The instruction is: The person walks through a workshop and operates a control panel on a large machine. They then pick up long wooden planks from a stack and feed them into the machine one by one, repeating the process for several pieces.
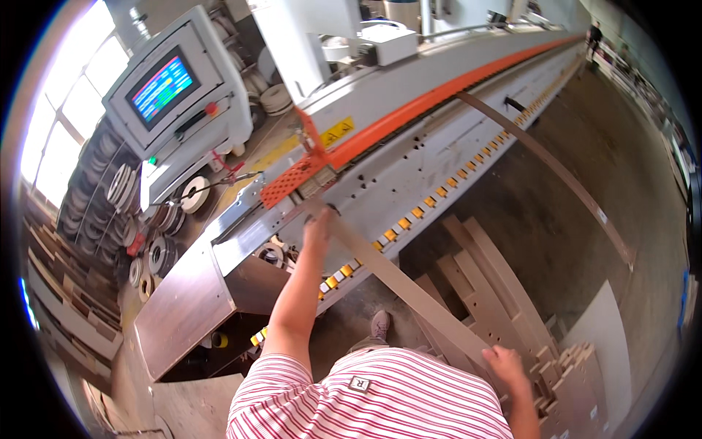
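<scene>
A long, narrow brown board (409, 287) slants from the machine's entry down to my right side. At its far end, beside the orange perforated guard (291, 183), my left hand (317, 228) is closed on the board, its fingers partly hidden. My right hand (504, 364) grips the near end, thumb on top. The far end of the board lies on the machine's grey bed, close under the guard. The edge-banding machine (453, 139) runs off to the upper right, with an orange rail and a row of yellow and white rollers (404, 223).
A control panel with a lit screen (162, 86) stands at the upper left, near rolls of edging tape (194, 194). Stacked brown panels (493, 282) lie at my right. Another strip (556, 172) juts from the machine farther along. A person (594, 35) stands far off.
</scene>
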The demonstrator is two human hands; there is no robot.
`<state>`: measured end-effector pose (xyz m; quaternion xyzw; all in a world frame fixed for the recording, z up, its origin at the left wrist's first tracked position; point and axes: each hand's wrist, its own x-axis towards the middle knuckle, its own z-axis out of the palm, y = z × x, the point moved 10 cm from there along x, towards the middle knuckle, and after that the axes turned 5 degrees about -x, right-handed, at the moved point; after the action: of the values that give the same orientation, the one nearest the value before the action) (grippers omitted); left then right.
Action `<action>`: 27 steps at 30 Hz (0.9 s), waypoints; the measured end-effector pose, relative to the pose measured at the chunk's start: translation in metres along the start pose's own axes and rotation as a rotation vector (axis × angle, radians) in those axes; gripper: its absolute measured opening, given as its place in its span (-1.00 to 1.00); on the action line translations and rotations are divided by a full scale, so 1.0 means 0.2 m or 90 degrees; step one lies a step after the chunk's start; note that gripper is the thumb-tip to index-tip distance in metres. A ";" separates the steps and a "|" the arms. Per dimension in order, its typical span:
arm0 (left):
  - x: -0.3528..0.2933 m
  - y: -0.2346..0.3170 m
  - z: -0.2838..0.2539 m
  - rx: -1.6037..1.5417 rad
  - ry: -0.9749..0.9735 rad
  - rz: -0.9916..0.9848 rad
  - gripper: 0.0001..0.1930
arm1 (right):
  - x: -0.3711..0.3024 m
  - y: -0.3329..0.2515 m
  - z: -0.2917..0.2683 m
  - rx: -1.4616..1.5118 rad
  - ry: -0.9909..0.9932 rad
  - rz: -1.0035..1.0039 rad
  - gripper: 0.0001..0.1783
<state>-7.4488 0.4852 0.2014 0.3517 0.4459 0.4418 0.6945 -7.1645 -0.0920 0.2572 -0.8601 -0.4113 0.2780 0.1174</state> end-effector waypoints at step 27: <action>0.13 -0.04 0.28 -0.075 0.061 -0.081 -0.55 | 0.34 -0.64 0.14 -0.092 -0.005 -0.055 -0.42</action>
<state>-7.3884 0.5015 0.2056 0.2593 0.4733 0.4384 0.7187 -7.2283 0.0416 0.2635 -0.8467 -0.4674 0.2455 0.0654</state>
